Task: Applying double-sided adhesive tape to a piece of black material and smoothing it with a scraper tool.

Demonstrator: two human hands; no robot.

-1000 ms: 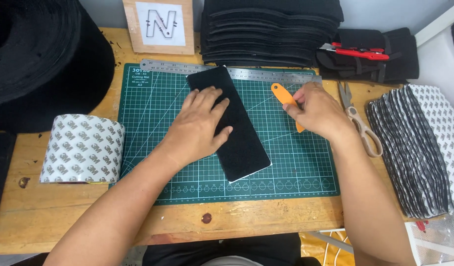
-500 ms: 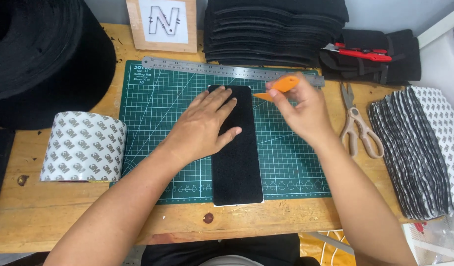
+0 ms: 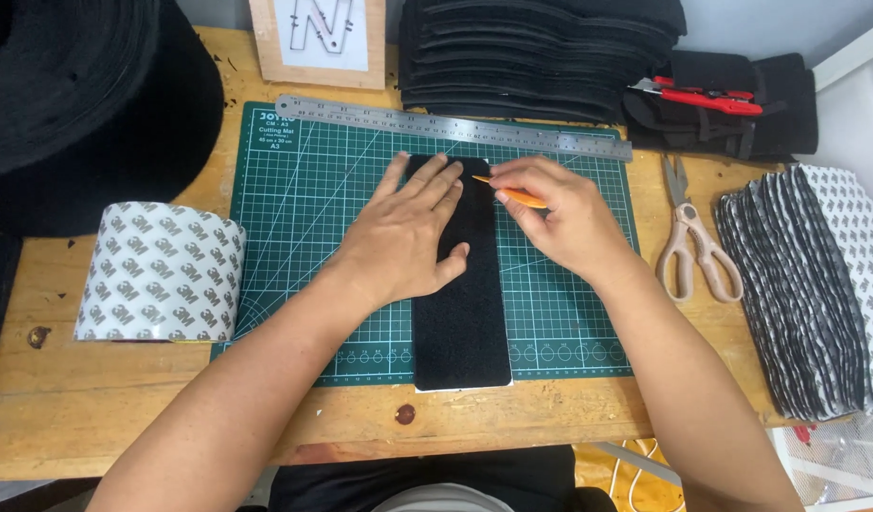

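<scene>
A long black felt strip (image 3: 463, 313) with a white backing lies upright on the green cutting mat (image 3: 294, 199), its near end reaching the mat's front edge. My left hand (image 3: 408, 237) presses flat on the strip's upper half, fingers spread. My right hand (image 3: 560, 218) grips an orange craft knife (image 3: 512, 194), its tip touching the strip's top right edge. A steel ruler (image 3: 455, 126) lies along the far edge of the mat, just beyond the strip.
A printed white tape roll (image 3: 160, 272) lies left of the mat, a big black felt roll (image 3: 86, 104) behind it. Scissors (image 3: 688, 237) and a stack of backed pieces (image 3: 816, 284) sit at right. Black strips (image 3: 541, 52), a red cutter (image 3: 707, 93) and a framed letter sign (image 3: 318, 38) are at the back.
The strip turned from slanted to straight up the mat and slid toward me. My right hand brought the knife down from near the ruler to the strip's top right edge.
</scene>
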